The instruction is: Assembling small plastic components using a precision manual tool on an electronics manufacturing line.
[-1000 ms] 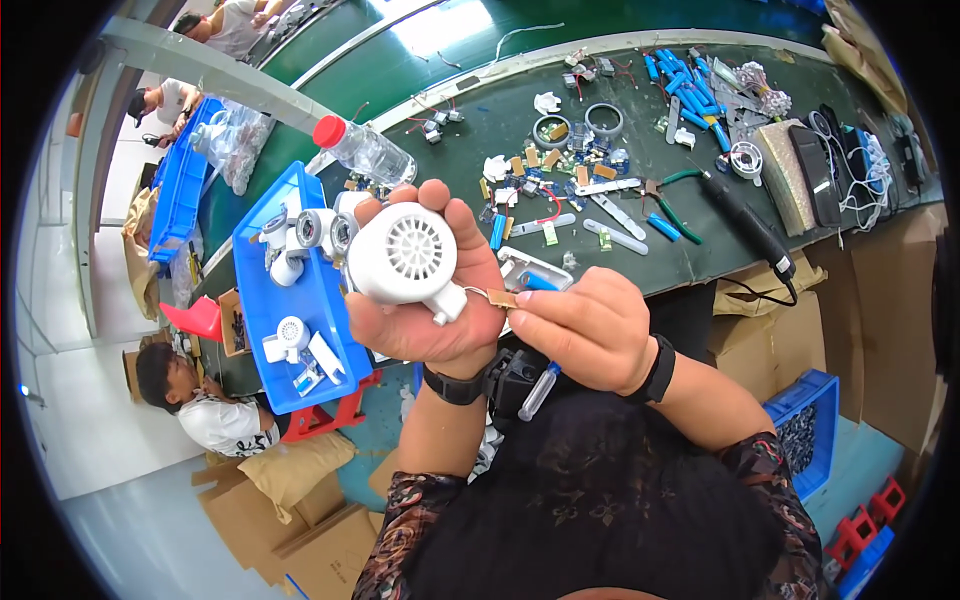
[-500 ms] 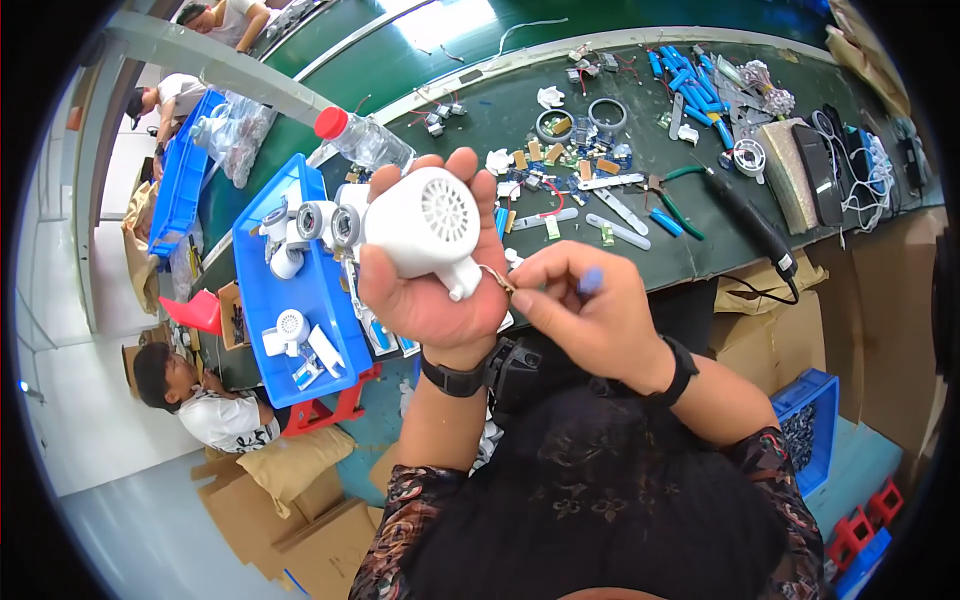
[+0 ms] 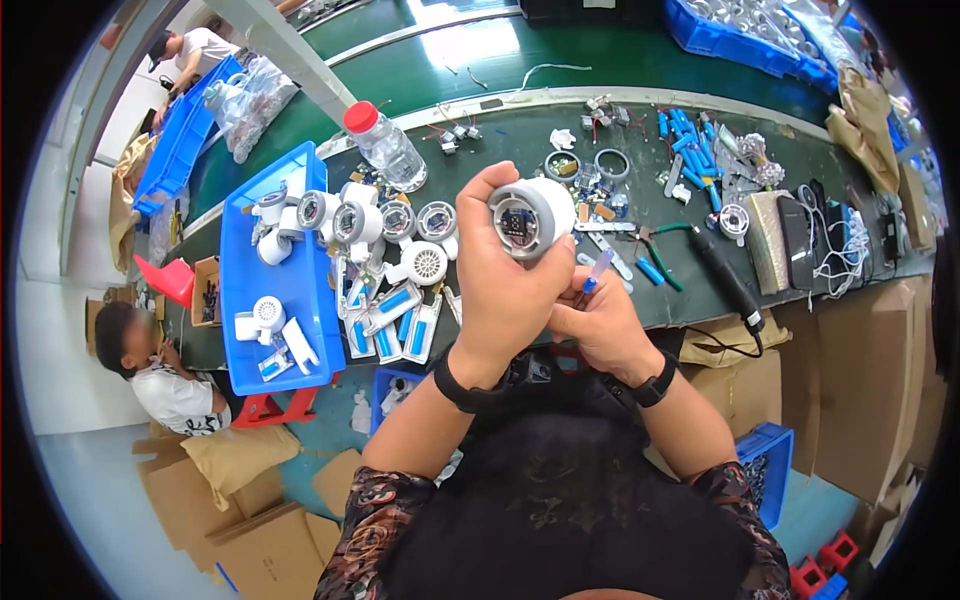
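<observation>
My left hand (image 3: 510, 295) is wrapped round a white handheld fan head (image 3: 556, 203), its grey ring and the dark circuit part inside turned to the left. Just below it, my right hand (image 3: 612, 325) has its fingers closed together; their tips are partly hidden by the left hand, so what they pinch cannot be made out. A small translucent blue piece (image 3: 598, 268) shows at the right fingers; its kind is unclear. Left of my hands lie more fan heads (image 3: 425, 263) and white handle shells with blue batteries (image 3: 392, 307).
A blue tray (image 3: 233, 340) with fan parts stands at the left, beside a red-capped jar (image 3: 390, 150). Green-handled pliers (image 3: 660, 255), a black corded tool (image 3: 728, 280) and blue battery cells (image 3: 690, 145) lie to the right. Another person (image 3: 165, 365) sits at the lower left.
My left hand has turned the fan head over, from its grille side to its grey-ringed side, and moved right. The right hand stays beside it, a little lower. The view has shifted.
</observation>
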### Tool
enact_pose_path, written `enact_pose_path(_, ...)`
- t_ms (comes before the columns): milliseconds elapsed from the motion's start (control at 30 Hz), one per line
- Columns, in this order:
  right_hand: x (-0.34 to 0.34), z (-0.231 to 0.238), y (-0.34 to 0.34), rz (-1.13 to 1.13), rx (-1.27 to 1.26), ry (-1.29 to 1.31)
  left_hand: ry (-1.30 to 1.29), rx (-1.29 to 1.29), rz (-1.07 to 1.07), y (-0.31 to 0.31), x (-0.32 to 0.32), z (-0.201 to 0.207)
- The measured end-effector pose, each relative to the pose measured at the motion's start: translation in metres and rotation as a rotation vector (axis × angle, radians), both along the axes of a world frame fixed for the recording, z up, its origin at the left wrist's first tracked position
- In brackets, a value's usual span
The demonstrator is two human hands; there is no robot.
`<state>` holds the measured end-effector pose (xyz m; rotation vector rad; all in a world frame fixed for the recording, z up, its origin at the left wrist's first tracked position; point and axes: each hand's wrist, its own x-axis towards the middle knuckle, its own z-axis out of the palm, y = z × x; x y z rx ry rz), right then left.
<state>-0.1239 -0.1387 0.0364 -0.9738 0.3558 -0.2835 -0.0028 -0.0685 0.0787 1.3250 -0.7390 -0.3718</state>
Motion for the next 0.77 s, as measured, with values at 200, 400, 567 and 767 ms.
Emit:
enact_pose_path(200,-0.004,-0.010,-0.002,-0.010,0.035,-0.047,-0.108,0.069,-0.021,0.000,-0.004,-0.007)
enact_pose_path(400,-0.002,-0.012,0.000,-0.025,0.053,-0.049,-0.299,0.073,0.019,-0.002,-0.009,-0.003)
enact_pose_path(567,-0.001,-0.016,0.001,-0.059,0.069,-0.082,-0.325,0.059,0.026,-0.003,-0.010,-0.001)
enact_pose_path(767,-0.002,-0.015,0.000,-0.039,0.072,-0.066,-0.261,0.072,-0.001,-0.002,-0.010,-0.003)
